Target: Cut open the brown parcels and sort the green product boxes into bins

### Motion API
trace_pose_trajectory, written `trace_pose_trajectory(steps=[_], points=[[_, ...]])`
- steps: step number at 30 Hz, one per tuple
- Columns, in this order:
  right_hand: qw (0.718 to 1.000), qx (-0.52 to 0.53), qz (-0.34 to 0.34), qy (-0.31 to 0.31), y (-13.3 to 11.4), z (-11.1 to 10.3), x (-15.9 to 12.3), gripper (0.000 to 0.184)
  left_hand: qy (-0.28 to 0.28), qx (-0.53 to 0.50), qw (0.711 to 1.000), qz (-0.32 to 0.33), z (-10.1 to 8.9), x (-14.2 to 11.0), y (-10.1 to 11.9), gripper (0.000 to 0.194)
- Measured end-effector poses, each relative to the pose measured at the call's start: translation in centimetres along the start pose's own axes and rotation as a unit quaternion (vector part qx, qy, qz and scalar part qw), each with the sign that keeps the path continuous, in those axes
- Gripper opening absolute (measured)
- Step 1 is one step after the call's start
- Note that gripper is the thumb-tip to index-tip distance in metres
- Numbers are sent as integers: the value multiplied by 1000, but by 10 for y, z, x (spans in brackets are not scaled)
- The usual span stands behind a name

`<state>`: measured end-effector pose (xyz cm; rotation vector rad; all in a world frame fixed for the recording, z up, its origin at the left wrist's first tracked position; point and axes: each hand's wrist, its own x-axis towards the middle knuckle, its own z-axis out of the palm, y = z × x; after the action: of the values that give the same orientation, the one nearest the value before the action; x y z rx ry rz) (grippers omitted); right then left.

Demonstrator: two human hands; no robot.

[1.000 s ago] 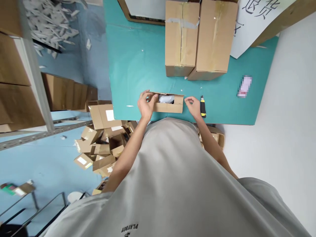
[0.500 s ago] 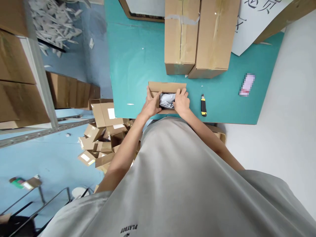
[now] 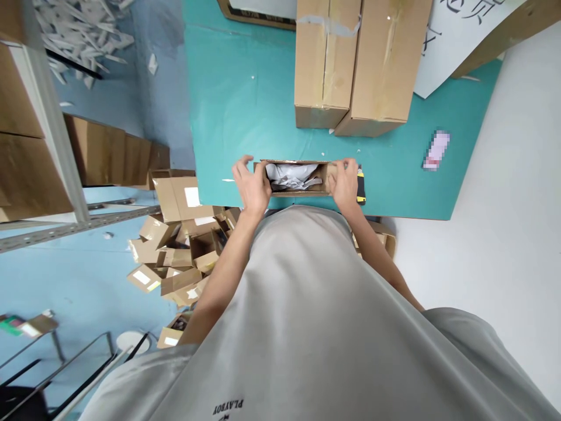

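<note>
- The small carton (image 3: 325, 179) lies near the middle of the frame, by the front edge of the green desk (image 3: 236, 99), its top gaping and crumpled white wrapping (image 3: 293, 173) showing inside.
- The hands are apart, each clamped on one end of it: the left hand (image 3: 253, 186) at its left end, thumb over the rim; the right hand (image 3: 344, 184) at its right end. How hard they press, I cannot tell.
- Pulling outward unevenly could tear an end, since the cardboard looks thin.
- The carton sits close to the worn grey shirt (image 3: 302, 263); a tug toward the body might bring it over the desk edge.
- A black-and-yellow cutter (image 3: 360, 187) lies just beside the right hand, partly hidden by it. Its blade end is not visible; if it is out, a sideways slip could mean a cut.
- The wrapping hides whatever it may cover, so tipping the carton could spill something unseen.
- Two taped cartons (image 3: 324, 76) stand well clear, upper middle, and look unlikely to interfere.
</note>
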<state>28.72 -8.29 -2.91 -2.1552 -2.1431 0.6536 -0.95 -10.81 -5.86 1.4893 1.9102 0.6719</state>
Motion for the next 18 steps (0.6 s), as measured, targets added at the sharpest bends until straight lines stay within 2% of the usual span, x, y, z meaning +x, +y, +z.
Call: trace_pose_trajectory(steps=[2, 5, 9, 12, 15, 18], points=[[1000, -22, -5, -4, -12, -1, -4, 32, -18, 18, 1000, -6, 0, -1, 7, 40], [999, -28, -28, -17, -25, -2, -7, 40, -69, 27, 997, 38, -4, -1, 13, 51], [999, -12, -40, -20, -16, -6, -10, 50, -144, 49, 980, 126, -12, -4, 12, 88], [995, -6, -76, -62, -12, -9, -13, 51, -197, 68, 967, 145, -11, -7, 11, 102], [985, -7, -140, -100, -35, -6, -11, 49, -207, 78, 965, 141, -7, -6, 12, 113], [981, -28, -145, -129, -75, 6, 2, 58, -197, 79, 967, 137, -4, -2, 12, 125]])
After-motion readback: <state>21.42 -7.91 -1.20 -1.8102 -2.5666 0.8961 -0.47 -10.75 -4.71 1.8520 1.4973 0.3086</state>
